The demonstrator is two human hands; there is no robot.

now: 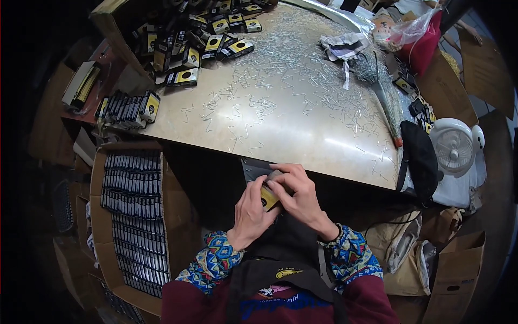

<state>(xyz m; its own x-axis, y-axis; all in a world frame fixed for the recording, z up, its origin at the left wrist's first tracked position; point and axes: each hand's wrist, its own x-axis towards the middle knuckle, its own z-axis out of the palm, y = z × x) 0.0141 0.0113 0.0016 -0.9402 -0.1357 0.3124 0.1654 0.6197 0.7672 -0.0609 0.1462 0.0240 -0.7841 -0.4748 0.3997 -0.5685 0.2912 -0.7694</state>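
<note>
My left hand (251,215) is closed around a small yellow and black carton (268,201) in front of my body, just off the table's near edge. Its fingers lie along the carton's left side. From the right, my right hand (300,195) bends over the carton's upper end, thumb and fingers closed in on it. What the right fingertips pinch there is hidden. Just beyond the fingers, a dark grey metal piece (254,169) juts from the table edge. Many thin bent metal wire pieces (261,105) lie scattered over the pale tabletop (216,143).
Loose cartons (215,43) pile up at the far left, with a row of cartons (129,108) standing nearer. Packed cartons fill a large cardboard box (168,237) at lower left. A white fan (453,148) and a black cloth item (420,162) sit at the right.
</note>
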